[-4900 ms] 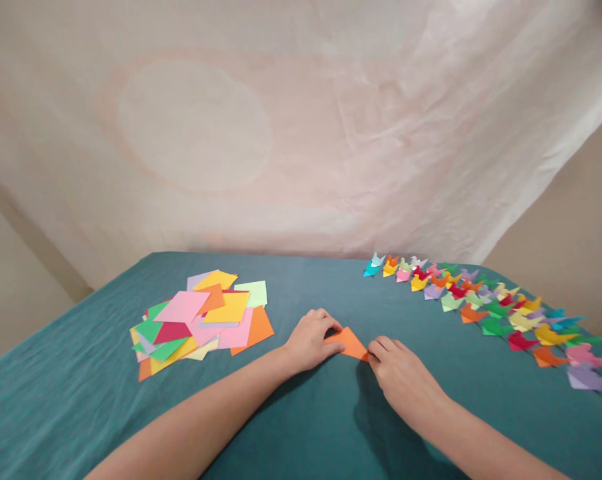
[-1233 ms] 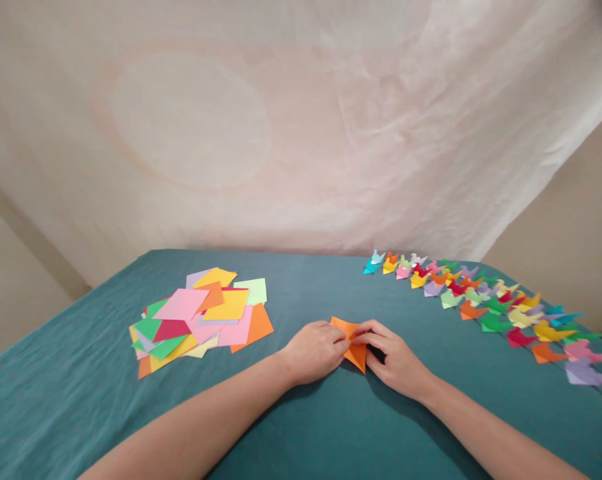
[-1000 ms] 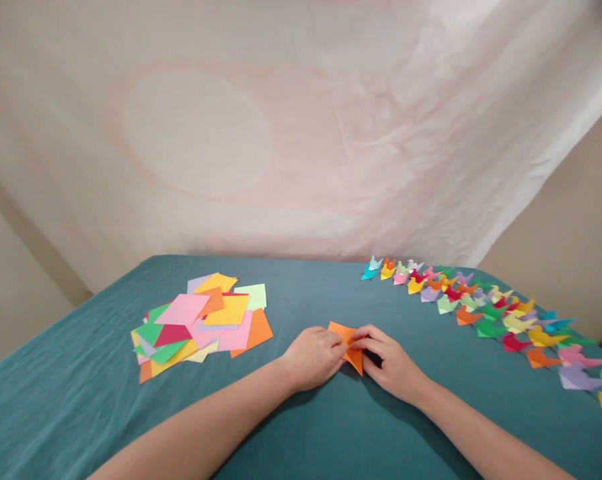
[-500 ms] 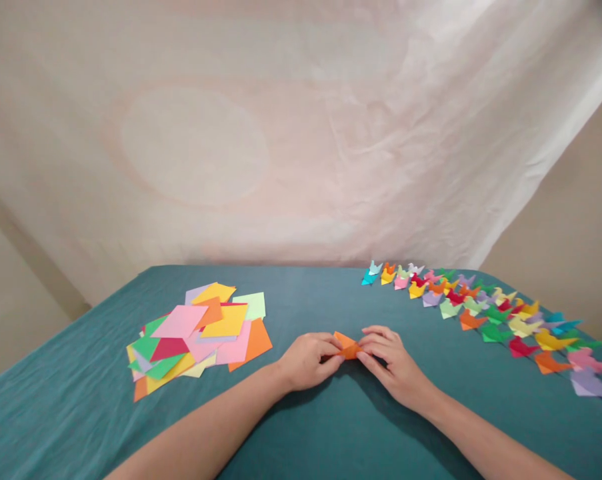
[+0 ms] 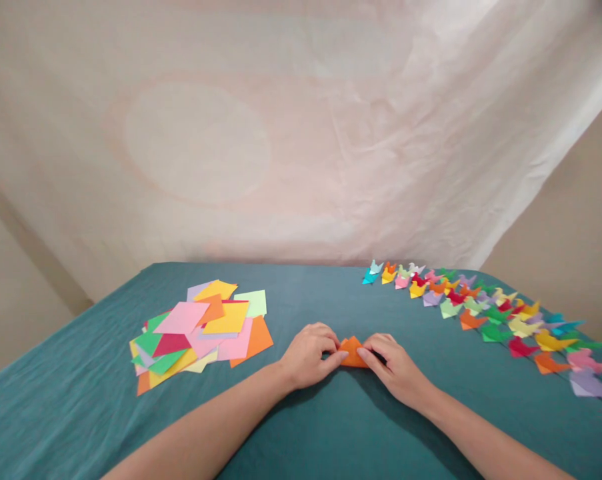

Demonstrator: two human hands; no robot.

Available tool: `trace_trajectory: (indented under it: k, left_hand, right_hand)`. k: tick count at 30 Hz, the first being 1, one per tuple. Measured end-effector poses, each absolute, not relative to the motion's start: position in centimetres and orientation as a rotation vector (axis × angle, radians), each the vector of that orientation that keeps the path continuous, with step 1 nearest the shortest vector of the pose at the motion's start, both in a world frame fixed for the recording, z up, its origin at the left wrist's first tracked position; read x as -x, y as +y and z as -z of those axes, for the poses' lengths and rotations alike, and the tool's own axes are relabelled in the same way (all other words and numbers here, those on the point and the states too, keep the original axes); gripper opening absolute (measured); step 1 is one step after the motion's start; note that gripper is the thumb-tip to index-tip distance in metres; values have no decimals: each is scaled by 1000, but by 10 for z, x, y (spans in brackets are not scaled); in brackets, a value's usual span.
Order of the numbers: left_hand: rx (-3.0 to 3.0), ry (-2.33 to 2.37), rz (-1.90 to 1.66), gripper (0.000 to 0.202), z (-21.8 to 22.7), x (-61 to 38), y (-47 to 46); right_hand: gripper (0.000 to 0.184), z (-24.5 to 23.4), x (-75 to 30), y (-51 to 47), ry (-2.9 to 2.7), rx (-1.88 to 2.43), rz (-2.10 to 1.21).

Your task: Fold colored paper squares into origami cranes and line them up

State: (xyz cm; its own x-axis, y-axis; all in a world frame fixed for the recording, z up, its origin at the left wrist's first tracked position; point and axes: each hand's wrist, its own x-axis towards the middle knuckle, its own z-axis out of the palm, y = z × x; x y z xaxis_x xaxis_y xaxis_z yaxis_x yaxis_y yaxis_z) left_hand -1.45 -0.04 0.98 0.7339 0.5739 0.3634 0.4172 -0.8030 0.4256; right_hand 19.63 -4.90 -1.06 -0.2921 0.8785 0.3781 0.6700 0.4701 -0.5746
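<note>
Orange paper (image 5: 351, 353), folded: left hand (image 5: 311, 357) and right hand (image 5: 397, 370), grips clamped on its opposite ends, likely to steady the folds; coloured sheets (image 5: 225, 318) left of it, paper birds (image 5: 495, 333) right

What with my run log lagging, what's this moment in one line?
left grip: on orange paper; right grip: on same; state: folded

No text, label, brand or number can be read: not on the loose sheets (image 5: 181, 318) toward the left edge of the worktop (image 5: 301, 293), the paper birds (image 5: 473, 321) along its right edge, the orange paper (image 5: 352, 355) between them, or the pale cloth (image 5: 301, 120) beyond its far edge.
</note>
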Motion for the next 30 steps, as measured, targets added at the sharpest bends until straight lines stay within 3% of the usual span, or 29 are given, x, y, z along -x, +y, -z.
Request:
trace_trajectory:
  k: [7,11,16,21,30]
  left_hand:
    - [-2585,835,-743,18,-7,15,1]
    - [-2638,816,-725,36,-14,15,-3]
    - [-2877,750,-524,25,-19,7,-20]
    - [-2957,915,-432,39,-12,-4,-39]
    - [-3026,952,-339,43,-11,-7,-46]
  right_hand:
    - [24,17,-196,-41,-2051,1274,-387]
    - [23,20,-196,-38,-2054,1316,-377]
    - [24,21,-196,-36,-2069,1331,-342]
    - [26,23,-197,-34,-2089,1342,-308]
    - [23,29,-198,-31,-2061,1380,-268]
